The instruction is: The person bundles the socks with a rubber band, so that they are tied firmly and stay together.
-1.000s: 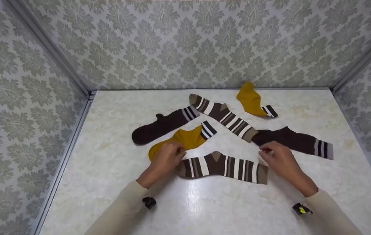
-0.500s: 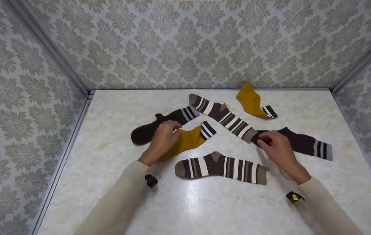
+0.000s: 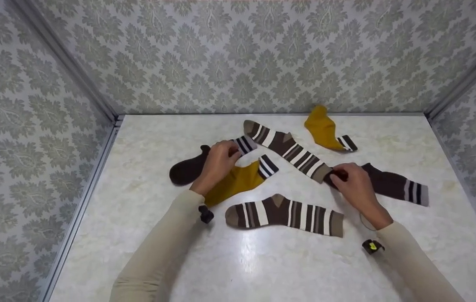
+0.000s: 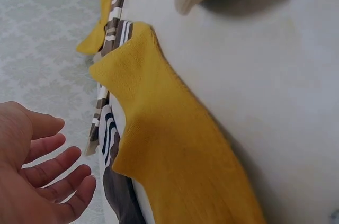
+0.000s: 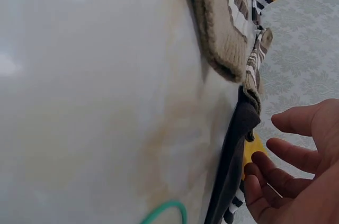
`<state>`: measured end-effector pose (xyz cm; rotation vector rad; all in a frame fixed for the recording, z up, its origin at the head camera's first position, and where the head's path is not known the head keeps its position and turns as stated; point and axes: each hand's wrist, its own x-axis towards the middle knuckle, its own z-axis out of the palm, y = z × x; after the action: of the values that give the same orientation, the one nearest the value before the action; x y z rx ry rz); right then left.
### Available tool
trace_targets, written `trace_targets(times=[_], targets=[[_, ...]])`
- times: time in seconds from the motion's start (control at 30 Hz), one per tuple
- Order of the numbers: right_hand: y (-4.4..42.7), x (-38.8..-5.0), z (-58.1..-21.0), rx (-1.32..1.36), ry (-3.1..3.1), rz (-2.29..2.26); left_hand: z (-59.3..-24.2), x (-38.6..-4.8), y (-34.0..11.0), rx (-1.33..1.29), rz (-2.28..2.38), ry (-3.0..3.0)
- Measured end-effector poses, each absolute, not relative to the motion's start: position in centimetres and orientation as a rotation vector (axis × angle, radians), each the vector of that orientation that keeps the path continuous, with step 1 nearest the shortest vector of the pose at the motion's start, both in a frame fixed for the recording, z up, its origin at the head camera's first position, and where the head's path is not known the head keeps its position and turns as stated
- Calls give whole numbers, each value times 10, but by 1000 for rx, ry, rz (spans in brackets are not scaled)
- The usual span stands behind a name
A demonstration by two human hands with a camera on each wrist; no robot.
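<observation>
My left hand [image 3: 219, 161] hovers over the left dark sock [image 3: 187, 168], hiding part of it. Its fingers are loosely bent around nothing in the left wrist view, beside the near mustard sock [image 4: 164, 123]. Over the toe end of the right dark sock [image 3: 389, 183] is my right hand [image 3: 353, 180], near the cuff of the upper striped sock [image 3: 294, 154]. In the right wrist view its relaxed fingers [image 5: 288, 152] hold nothing and stand apart from the dark sock [image 5: 230, 163]. The lower striped sock [image 3: 284, 214] lies flat in front, between the two arms.
Another mustard sock [image 3: 323, 128] lies at the back of the pale marbled table [image 3: 242, 264]. Patterned walls [image 3: 242, 54] close in the back and both sides. A thin teal loop [image 5: 167, 208] shows low in the right wrist view.
My left hand has moved away from the near mustard sock's toe, up over the left dark sock. My right hand has shifted slightly up over the right dark sock. The socks lie as before.
</observation>
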<state>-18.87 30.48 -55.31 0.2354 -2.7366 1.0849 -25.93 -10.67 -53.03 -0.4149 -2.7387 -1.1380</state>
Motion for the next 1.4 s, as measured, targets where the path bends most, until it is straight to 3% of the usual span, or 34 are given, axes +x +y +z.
trace_targets(times=[0.47, 0.77, 1.4], targets=[[299, -193, -558, 178, -2795, 1061, -542, -303, -87, -241, -1267, -2679], [294, -196, -562, 135, -2792, 1077, -555, -320, -78, -335, -1196, -2731], [285, -204, -563, 105, -2782, 1056, -548, -326, -68, -359, -995, -3035]])
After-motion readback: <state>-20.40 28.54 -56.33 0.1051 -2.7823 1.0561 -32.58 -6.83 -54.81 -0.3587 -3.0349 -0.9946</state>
